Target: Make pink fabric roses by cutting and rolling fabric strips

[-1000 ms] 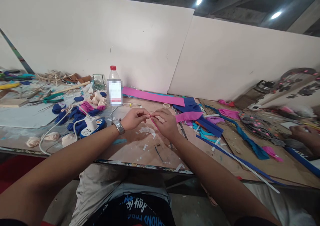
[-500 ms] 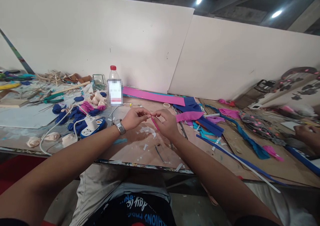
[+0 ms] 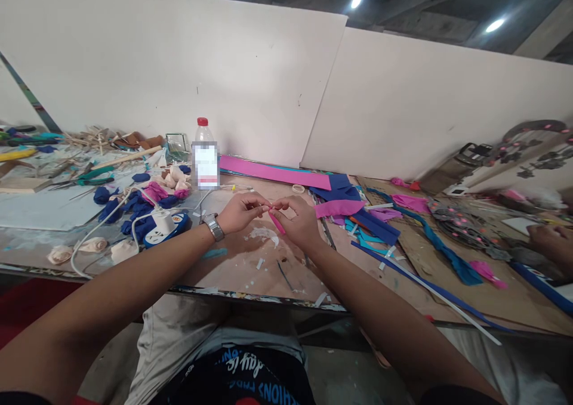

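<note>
Spreading wide, the desk (image 3: pixel 237 262) carries a bottle (image 3: pixel 204 133), which stands beyond the left grip (image 3: pixel 242 214). Close together, this grip and the right grip (image 3: pixel 298 219) are both pinched on the pink strip (image 3: pixel 277 222), whose free end slants down between them.

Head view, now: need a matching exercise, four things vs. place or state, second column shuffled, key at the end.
Things
1. Narrow bright-pink strip
2. Clear bottle with a red cap
3. Silver metal-band watch
4. White block-shaped plug

Place or state
A. Seated on the blue-and-white power strip
B. Pinched between the left hand and the right hand
C. Standing upright in front of the large white panel
D. Strapped on at the left wrist

Pairs: 1-B, 2-C, 3-D, 4-A
</note>
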`<state>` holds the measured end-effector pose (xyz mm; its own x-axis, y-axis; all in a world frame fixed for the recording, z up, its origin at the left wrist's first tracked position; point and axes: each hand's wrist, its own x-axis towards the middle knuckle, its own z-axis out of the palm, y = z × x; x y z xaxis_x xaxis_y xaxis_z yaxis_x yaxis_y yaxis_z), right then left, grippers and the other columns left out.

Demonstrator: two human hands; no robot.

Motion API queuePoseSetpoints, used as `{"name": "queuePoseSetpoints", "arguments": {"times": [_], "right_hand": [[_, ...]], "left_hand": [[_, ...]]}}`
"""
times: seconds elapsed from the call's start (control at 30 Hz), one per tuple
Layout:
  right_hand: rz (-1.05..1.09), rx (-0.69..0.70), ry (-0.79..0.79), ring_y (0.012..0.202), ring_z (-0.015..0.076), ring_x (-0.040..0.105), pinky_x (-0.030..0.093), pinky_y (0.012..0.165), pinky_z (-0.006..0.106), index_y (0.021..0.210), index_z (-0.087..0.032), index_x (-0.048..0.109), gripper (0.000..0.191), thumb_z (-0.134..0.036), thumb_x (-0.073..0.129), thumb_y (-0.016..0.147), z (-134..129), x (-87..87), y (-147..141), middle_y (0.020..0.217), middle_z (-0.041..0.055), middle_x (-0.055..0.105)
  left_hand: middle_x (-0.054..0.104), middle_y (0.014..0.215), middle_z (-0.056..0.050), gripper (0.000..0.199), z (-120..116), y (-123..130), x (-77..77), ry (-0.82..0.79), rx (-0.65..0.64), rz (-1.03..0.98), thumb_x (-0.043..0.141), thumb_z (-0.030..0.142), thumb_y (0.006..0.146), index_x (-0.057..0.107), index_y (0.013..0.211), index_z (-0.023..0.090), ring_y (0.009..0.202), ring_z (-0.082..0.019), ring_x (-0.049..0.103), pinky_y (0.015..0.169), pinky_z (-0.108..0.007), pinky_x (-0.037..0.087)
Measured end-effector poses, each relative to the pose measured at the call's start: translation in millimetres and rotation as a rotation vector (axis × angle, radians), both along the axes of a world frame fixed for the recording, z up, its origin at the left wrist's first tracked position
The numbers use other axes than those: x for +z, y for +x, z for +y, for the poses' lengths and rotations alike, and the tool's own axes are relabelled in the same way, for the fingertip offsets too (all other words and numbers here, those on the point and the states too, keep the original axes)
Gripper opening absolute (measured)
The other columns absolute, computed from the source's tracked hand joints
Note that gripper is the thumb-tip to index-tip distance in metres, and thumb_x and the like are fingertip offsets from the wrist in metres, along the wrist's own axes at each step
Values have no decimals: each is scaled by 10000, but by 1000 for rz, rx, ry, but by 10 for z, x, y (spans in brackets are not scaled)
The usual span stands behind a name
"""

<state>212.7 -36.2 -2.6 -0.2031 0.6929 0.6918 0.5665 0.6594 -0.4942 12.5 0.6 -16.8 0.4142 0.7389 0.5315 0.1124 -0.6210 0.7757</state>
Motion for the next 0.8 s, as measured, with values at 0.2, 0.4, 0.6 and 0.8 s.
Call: {"name": "queuePoseSetpoints", "arguments": {"times": [0.2,0.4,0.6,0.8], "right_hand": [[-3,-3,12,847,231,649,491,796,387,898,-240,708,125,-362,737,894,-5,9,1,864,39,733],[-13,-19,25,849,233,650,486,813,393,881,-243,709,149,-385,753,883,-3,15,15,851,33,730],[-19,-12,25,838,229,648,490,810,388,868,-241,702,181,-409,769,866,22,-6,32,844,33,727],[-26,5,19,848,234,660,498,817,395,881,-247,715,145,-387,748,876,-9,40,6,860,34,747]], "left_hand": [[726,849,-73,353,-19,-2,10,2,-32,24,639,491,932,790,1008,181,710,-135,619,648,-258,469],[712,833,-74,381,-26,-7,18,-34,-83,6,659,517,912,784,969,162,701,-134,624,653,-257,484],[699,827,-62,390,-26,12,14,-91,-74,-34,680,531,889,751,910,149,661,-124,627,624,-251,497],[700,768,-47,408,-25,17,32,-104,-46,-22,668,554,889,732,863,152,650,-121,617,612,-241,498]]}}
